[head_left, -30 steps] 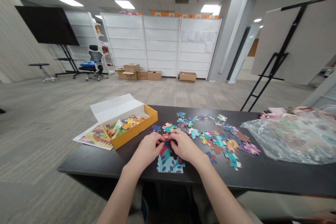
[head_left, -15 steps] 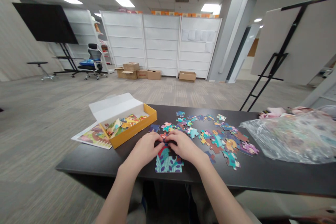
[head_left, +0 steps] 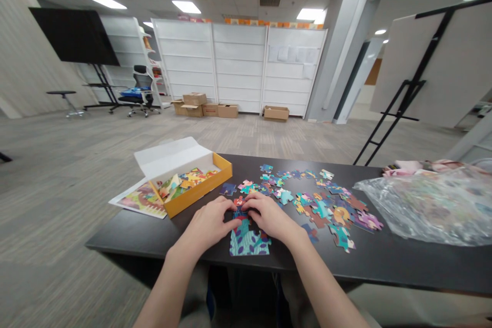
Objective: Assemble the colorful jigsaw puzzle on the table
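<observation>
Person is sitting at the dark table (head_left: pixel 165 246), both hands working close together at the near side. Left hand (head_left: pixel 211 223): fingers are curving toward the upper left edge of the joined puzzle section (head_left: pixel 249 242), thumb lying nearer the body and apart from the index finger. Right hand (head_left: pixel 271 218): fingers are bending over the section's upper right part, thumb tucking in below them. Whether either hand is pinching a piece, I cannot tell; the fingers are hiding the contact. The section is lying flat, its teal leaf-patterned part showing on the near side of the fingertips, its upper part running up between them. A red piece (head_left: pixel 239 201) is showing between the two sets of fingertips; whether it is joined on, I cannot tell. A dark blue piece (head_left: pixel 227 189) is lying just beyond the left fingers. Loose puzzle pieces (head_left: pixel 322 208) are spreading beyond and to the right of the right fingers. Left of the left fingers and farther out, the yellow box (head_left: pixel 200 195) is standing open, holding more pieces, the printed sheet (head_left: pixel 140 201) lying beside it. Well right of the right fingers, a clear plastic bag (head_left: pixel 430 205) is resting.
</observation>
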Demonstrator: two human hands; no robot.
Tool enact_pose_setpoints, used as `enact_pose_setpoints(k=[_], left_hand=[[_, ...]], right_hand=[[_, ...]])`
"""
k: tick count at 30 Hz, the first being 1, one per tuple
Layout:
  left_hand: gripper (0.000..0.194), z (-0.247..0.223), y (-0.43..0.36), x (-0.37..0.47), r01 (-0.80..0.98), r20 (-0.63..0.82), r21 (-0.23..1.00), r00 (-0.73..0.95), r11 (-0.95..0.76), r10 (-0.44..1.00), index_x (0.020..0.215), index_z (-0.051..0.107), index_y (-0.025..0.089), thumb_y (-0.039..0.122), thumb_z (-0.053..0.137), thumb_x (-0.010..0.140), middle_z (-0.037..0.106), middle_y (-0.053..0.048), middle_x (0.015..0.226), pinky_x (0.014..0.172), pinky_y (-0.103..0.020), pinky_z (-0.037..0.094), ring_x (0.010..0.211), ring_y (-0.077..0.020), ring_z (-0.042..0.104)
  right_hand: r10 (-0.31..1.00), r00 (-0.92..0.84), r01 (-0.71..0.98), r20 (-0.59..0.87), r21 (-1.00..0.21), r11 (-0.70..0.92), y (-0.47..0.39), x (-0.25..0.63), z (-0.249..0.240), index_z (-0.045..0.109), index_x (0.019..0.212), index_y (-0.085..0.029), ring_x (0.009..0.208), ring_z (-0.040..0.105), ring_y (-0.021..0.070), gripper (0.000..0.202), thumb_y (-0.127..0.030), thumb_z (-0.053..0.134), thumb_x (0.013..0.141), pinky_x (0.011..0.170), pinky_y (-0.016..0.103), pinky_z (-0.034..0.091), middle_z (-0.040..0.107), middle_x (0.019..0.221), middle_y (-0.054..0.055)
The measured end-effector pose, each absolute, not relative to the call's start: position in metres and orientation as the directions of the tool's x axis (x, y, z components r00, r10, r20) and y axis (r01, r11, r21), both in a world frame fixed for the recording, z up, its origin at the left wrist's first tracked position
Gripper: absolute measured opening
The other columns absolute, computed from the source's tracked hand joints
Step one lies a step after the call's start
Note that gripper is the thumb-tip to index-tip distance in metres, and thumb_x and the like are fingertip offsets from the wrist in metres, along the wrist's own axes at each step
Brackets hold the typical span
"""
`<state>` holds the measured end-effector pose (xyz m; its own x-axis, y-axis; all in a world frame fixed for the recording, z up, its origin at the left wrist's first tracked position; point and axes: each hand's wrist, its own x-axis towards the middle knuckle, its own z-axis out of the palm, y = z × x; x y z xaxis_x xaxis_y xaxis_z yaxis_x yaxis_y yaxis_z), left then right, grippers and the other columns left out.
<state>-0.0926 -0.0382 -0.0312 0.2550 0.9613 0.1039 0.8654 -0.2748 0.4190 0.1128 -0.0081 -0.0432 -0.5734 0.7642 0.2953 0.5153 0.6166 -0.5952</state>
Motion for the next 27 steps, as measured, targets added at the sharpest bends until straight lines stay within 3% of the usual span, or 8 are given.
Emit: enact_pose_setpoints(k=[15, 22, 27], left_hand=[[0.028, -0.033, -0.037, -0.093, 0.831, 0.110, 0.449, 0.314, -0.329, 0.943, 0.106, 0.072, 0.027, 0.040, 0.071, 0.082, 0.069, -0.002, 0.109, 0.072, -0.027, 0.047, 0.086, -0.0191, 0.065], [0.029, -0.042, -0.033, -0.090, 0.811, 0.139, 0.437, 0.367, -0.389, 0.920, 0.112, 0.073, 0.027, 0.040, 0.066, 0.087, 0.068, -0.003, 0.130, 0.085, -0.031, 0.052, 0.108, -0.0237, 0.065], [0.029, -0.043, -0.033, -0.084, 0.811, 0.159, 0.419, 0.377, -0.408, 0.913, 0.114, 0.071, 0.026, 0.036, 0.065, 0.088, 0.069, -0.003, 0.129, 0.085, -0.033, 0.053, 0.106, -0.0241, 0.066]], right_hand=[[0.802, -0.538, 0.622, 0.259, -0.521, 0.585, -0.005, 0.116, -0.045, 0.077, 0.098, -0.020, 0.111, 0.062, 0.0215, 0.023, -0.010, 0.061, 0.086, 0.103, 0.034, 0.045, 0.070, 0.115, 0.007], [0.786, -0.574, 0.623, 0.230, -0.500, 0.602, -0.006, 0.123, -0.042, 0.076, 0.100, -0.021, 0.109, 0.063, 0.0213, 0.018, -0.016, 0.065, 0.087, 0.102, 0.034, 0.044, 0.070, 0.114, 0.007], [0.804, -0.570, 0.665, 0.168, -0.481, 0.572, -0.016, 0.126, -0.027, 0.074, 0.107, -0.018, 0.114, 0.060, 0.0247, 0.023, -0.024, 0.069, 0.085, 0.103, 0.036, 0.044, 0.068, 0.116, 0.010]])
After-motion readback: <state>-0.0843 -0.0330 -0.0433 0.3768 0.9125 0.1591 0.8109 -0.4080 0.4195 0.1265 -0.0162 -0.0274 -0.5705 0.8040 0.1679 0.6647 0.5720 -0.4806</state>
